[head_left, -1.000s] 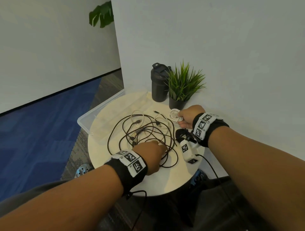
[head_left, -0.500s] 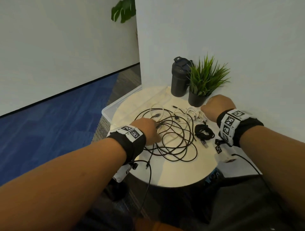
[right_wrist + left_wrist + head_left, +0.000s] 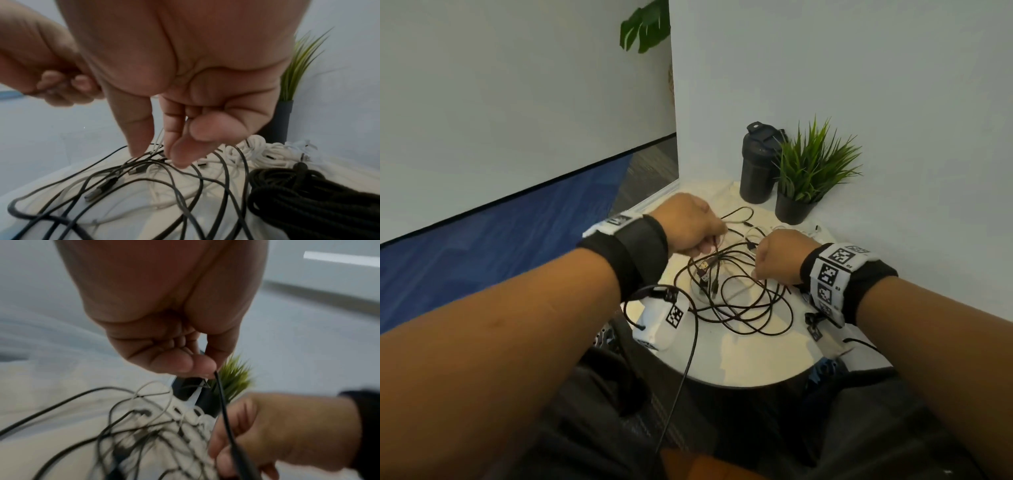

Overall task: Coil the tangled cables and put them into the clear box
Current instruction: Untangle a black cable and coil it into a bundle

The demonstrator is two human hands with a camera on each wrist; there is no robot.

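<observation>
Tangled thin black cables (image 3: 736,301) lie on the round white worktop (image 3: 739,356). Left hand (image 3: 688,222) pinches one strand; right hand (image 3: 777,257) fingers (image 3: 141,129) reach in half-curled, empty. Light, limp, snag-prone: grip near a plug.

Bottle (image 3: 758,168) left of plant (image 3: 813,171), behind cables (image 3: 736,291)

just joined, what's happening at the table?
A person is sorting a tangle of black cables on a small round table. The left hand pinches one thin black cable and lifts it from the pile. The right hand reaches its fingers down into the loops. A coiled black cable and a white bundle lie beside the tangle. Nothing looks boxed yet.
</observation>
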